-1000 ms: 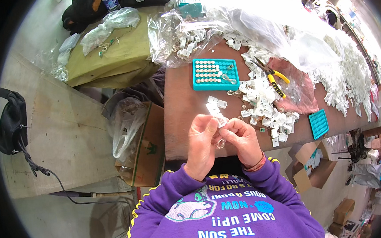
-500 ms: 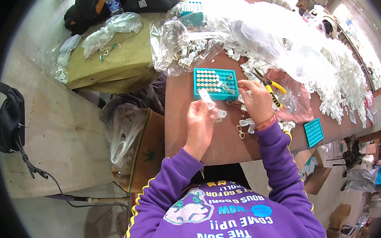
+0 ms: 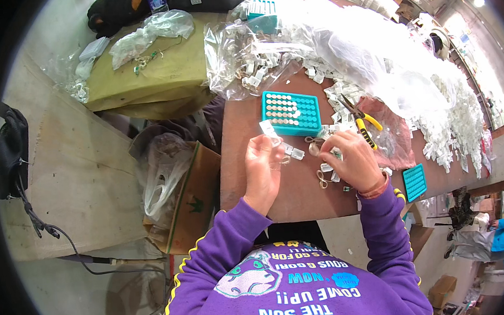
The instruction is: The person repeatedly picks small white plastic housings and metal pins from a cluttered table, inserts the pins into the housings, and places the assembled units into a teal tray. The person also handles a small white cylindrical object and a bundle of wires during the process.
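My left hand (image 3: 262, 169) is closed on a small clear-and-white plastic casing (image 3: 268, 130), held upright in the fingertips just below the tray. My right hand (image 3: 354, 158) hovers to its right, thumb and fingers drawn together; whatever is between them is too small to make out. Beyond both hands lies a teal tray (image 3: 310, 112) with rows of round silver button cells (image 3: 281, 107) filling its left part. Loose white casings (image 3: 294, 151) lie on the brown table between my hands. A thin coiled wire (image 3: 322, 180) rests beside my right hand.
Yellow-handled pliers (image 3: 366, 135) lie right of the tray on a pinkish plastic bag (image 3: 394, 140). A large heap of white casings (image 3: 443, 117) covers the right side. An empty teal tray (image 3: 414, 183) sits at the table's right front edge. A cardboard box (image 3: 192, 204) stands left.
My right hand has drawn back from the tray toward me, fingers now closer together. Small items on the tray's right part are gone. The left hand keeps the casing.
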A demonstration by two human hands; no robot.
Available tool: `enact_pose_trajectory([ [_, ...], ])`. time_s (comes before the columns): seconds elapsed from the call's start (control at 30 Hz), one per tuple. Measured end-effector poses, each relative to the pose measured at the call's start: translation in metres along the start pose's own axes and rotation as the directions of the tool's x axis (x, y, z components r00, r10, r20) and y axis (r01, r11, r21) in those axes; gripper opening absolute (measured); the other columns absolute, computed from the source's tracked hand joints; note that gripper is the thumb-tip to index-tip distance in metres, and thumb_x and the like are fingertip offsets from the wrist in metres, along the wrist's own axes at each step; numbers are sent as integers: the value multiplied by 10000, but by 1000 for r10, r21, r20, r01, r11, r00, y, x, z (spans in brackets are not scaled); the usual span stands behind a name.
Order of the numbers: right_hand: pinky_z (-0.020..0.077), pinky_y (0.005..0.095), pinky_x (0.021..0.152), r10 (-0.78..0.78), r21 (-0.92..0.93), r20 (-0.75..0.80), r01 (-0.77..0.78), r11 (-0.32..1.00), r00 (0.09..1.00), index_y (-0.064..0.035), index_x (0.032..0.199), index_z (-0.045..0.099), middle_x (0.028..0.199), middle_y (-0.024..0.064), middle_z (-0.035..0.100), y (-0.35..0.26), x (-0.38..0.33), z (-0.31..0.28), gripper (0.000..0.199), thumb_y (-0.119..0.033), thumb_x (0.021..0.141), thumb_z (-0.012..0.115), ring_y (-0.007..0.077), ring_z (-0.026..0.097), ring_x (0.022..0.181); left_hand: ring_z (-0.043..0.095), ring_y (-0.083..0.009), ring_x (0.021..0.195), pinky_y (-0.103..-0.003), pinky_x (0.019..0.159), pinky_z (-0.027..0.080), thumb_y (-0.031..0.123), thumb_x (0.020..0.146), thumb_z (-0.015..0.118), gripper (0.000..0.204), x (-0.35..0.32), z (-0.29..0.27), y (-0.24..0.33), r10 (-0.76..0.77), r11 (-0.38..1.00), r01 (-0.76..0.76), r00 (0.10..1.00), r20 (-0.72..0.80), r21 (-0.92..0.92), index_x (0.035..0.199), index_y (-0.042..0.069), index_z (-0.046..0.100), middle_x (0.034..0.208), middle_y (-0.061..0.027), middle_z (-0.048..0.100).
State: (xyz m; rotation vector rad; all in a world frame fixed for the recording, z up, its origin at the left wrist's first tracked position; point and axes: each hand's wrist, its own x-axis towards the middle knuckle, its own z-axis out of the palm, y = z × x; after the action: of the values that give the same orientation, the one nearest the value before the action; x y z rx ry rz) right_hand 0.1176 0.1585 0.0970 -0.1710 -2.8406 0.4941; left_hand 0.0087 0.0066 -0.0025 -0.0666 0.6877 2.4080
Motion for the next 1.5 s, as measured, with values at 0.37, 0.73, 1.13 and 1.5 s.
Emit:
enact_pose_trajectory([
  [0.37,497,413,685,142,23,-313,-142,990,939,-69,835,674,824,106,610,32,76,78,103,-154,787,709,303,626,769,564,-97,731,-235,641,504,199,976,556,158,0,0,2,-57,998,57,997,45,6,1073,81,515,992,-101,629],
  [0.73,511,333,663,145,162,-276,-102,981,950,-50,815,682,800,101,634,43,78,77,76,-86,751,705,254,647,699,539,-78,708,-204,615,484,198,965,577,167,2,0,0,-43,998,46,997,68,-44,1072,80,527,1012,-114,625],
  [1.13,517,383,707,9,28,-190,-4,1000,982,-67,845,698,785,106,659,60,110,74,117,-75,729,705,288,655,753,617,-137,812,-237,720,512,146,956,592,177,2,0,1,-62,998,64,995,83,-21,1104,64,541,1044,-132,634],
  [1.5,503,270,608,116,533,-107,-41,845,988,-38,823,693,750,73,639,-4,51,25,93,-47,739,730,158,629,654,639,-129,815,-240,742,539,167,947,608,167,-2,2,3,-93,995,84,981,171,61,1077,74,561,1022,-100,651],
])
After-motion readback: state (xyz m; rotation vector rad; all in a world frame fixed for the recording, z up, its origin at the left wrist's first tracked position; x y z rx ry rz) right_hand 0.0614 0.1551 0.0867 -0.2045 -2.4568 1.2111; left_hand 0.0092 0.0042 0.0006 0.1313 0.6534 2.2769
